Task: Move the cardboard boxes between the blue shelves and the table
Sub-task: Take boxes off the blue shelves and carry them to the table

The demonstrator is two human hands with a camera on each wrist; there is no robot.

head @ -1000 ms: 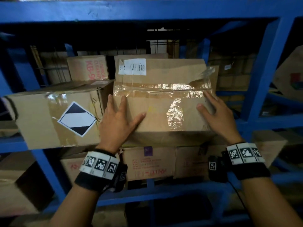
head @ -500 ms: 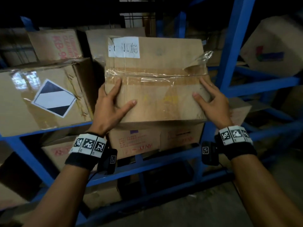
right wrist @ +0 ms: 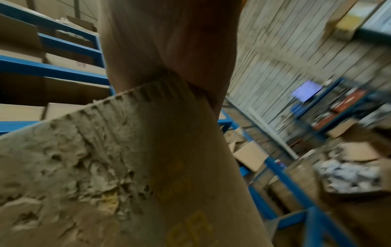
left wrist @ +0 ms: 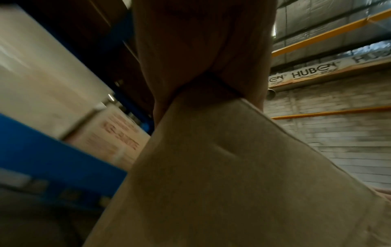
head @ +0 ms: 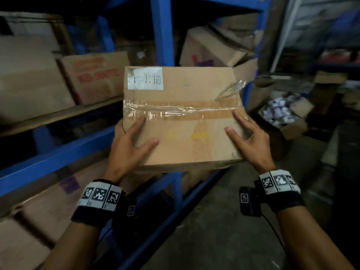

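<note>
A flat cardboard box (head: 183,117) with clear tape across its top and a white label at its far left corner hangs in the air in front of the blue shelves (head: 161,36). My left hand (head: 128,147) grips its left edge, thumb and forefinger on top and the other fingers hidden beneath. On the right edge my right hand (head: 251,141) grips the same way. In the left wrist view the palm (left wrist: 201,50) presses the box (left wrist: 211,183). The right wrist view shows the right hand (right wrist: 169,41) on the torn corner of the box (right wrist: 127,167).
More cardboard boxes fill the shelves at left, one with red print (head: 93,75). A tilted box (head: 210,47) lies beyond the blue post. An open box of white packets (head: 282,114) sits on the floor at right. Bare concrete floor (head: 214,230) lies below the hands.
The box has come off the shelf, where it lay on other boxes, and swung right with both hands still on it. The view has turned right towards the aisle.
</note>
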